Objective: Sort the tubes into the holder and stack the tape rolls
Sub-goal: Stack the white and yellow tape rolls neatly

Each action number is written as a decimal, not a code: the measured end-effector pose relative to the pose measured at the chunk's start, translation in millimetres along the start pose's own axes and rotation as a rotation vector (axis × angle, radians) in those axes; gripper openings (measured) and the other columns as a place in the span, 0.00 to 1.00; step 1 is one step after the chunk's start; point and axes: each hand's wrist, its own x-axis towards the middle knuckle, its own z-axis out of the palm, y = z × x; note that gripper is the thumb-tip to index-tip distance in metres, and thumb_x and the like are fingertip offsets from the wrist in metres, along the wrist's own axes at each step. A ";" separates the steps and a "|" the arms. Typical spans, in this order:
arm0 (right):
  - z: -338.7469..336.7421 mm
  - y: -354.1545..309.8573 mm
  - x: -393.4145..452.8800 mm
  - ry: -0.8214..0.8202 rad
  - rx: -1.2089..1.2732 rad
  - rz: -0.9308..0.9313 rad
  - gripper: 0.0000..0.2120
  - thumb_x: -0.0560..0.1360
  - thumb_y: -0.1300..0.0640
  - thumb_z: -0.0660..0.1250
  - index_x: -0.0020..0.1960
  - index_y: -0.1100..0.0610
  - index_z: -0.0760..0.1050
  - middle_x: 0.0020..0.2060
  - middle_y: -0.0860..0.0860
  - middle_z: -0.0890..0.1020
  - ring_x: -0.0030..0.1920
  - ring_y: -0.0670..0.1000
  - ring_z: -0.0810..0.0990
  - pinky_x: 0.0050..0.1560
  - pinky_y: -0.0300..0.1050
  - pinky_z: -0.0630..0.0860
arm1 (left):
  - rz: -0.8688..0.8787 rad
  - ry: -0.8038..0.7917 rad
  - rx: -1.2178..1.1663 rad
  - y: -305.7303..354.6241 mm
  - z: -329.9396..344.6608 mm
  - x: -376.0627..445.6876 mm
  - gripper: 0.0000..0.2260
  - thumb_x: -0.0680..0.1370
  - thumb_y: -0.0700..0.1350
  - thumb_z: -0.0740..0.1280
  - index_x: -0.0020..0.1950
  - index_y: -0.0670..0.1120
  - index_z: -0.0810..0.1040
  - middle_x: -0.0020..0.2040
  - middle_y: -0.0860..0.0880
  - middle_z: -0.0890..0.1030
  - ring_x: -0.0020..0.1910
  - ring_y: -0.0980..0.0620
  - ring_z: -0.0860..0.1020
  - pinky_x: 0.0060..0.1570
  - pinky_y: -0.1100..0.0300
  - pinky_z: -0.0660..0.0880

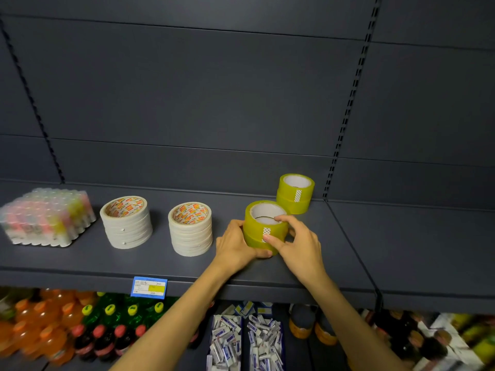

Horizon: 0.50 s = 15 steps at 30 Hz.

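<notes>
Both hands clamped on the near yellow tape stack [265, 227], two rolls high, on the dark shelf [401, 236]. Left hand [235, 246] wraps the stack from 9 o'clock, thumb curled along the base of the lower roll. Right hand [298, 241] closes from 3 o'clock: one finger hooked over the top rim into the core, thumb pressed on the seam between the two rolls. Grip is shut on the stack from both sides, nothing loose between the fingers.

Handling, as judged: rolls look stiff, cardboard-cored, moderately light. The glossy outer wrap is likely slick, and the upper roll could slide off the lower if only the bottom is held. Best hold is what is shown: opposite sides of the wall, with one digit bridging the seam. Flat faces should stack true if the cores line up.

At 1 o'clock from the hands, apart from them, a second yellow stack [295, 193], also two rolls, against the back panel. At 9 o'clock, just beside the left hand, a white tape stack [190, 228]; further along at 9 to 10 o'clock another white stack [126, 222], leaning a little. Far left, the clear holder with tubes [48, 216], apparently filled; picture is blurred there.

Below the shelf edge: a blue price tag [149, 287], drink bottles [53, 330], bins of small packets [245, 341].

Stacking looks near its close.
</notes>
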 end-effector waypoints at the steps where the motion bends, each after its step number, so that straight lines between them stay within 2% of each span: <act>1: 0.2 -0.3 -1.1 0.017 -0.022 0.002 0.22 0.68 0.42 0.77 0.59 0.41 0.75 0.60 0.43 0.80 0.58 0.48 0.79 0.57 0.53 0.79 | -0.005 -0.011 -0.011 0.7 -1.0 -0.8 0.41 0.59 0.62 0.81 0.64 0.51 0.66 0.62 0.51 0.76 0.62 0.49 0.75 0.63 0.49 0.72; 6: 5.2 1.1 -0.6 0.012 -0.007 0.014 0.23 0.68 0.40 0.76 0.60 0.40 0.74 0.59 0.43 0.80 0.57 0.49 0.80 0.55 0.56 0.79 | -0.036 0.030 -0.005 2.6 -2.6 -3.2 0.43 0.56 0.63 0.82 0.61 0.52 0.63 0.60 0.53 0.75 0.62 0.50 0.75 0.64 0.49 0.70; 9: 6.6 1.4 3.5 -0.021 0.037 0.020 0.24 0.67 0.38 0.74 0.60 0.40 0.73 0.59 0.43 0.79 0.57 0.50 0.80 0.55 0.57 0.80 | -0.021 -0.011 0.072 2.4 -6.5 -1.6 0.50 0.56 0.61 0.83 0.71 0.51 0.62 0.65 0.48 0.70 0.68 0.47 0.68 0.68 0.50 0.66; 11: 5.4 2.2 7.1 -0.025 0.055 0.026 0.25 0.65 0.36 0.72 0.60 0.40 0.73 0.58 0.42 0.79 0.57 0.49 0.80 0.54 0.56 0.81 | -0.009 -0.082 0.100 0.0 -11.8 -0.8 0.50 0.58 0.57 0.83 0.74 0.54 0.61 0.63 0.47 0.67 0.68 0.45 0.64 0.69 0.50 0.64; 15: 1.4 2.3 11.5 -0.023 0.023 0.045 0.24 0.66 0.38 0.75 0.59 0.39 0.74 0.57 0.42 0.81 0.57 0.49 0.81 0.55 0.56 0.80 | -0.007 -0.121 -0.038 -8.8 -15.9 0.9 0.41 0.57 0.54 0.85 0.63 0.56 0.67 0.58 0.53 0.71 0.64 0.50 0.71 0.68 0.48 0.68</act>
